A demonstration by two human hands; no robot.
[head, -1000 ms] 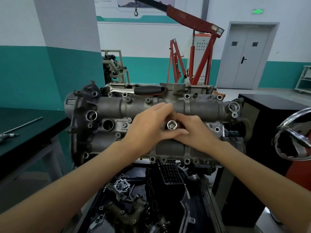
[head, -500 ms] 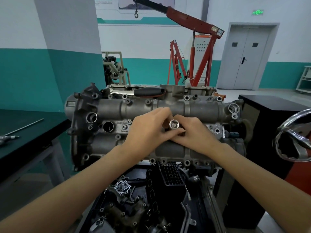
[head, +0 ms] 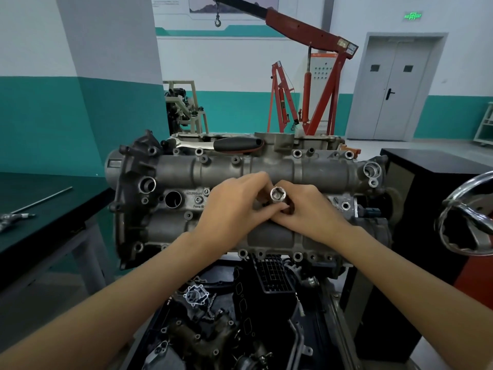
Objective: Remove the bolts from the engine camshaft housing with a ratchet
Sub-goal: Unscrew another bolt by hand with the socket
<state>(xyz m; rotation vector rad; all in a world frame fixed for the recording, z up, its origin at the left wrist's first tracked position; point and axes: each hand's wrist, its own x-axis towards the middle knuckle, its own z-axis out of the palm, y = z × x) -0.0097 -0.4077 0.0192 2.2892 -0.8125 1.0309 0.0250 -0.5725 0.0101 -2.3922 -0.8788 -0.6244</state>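
Both our hands meet at the middle of the housing (head: pixel 269 166): our left hand (head: pixel 234 206) has fingers curled round the socket (head: pixel 278 194), whose open hex end faces us, and our right hand (head: pixel 312 212) pinches at its base from the other side. What lies under the socket is hidden by our fingers. We see the ratchet (head: pixel 226 145) lying along the top edge of the housing, well apart from both hands. Loose engine parts (head: pixel 213 316) sit in the tray below.
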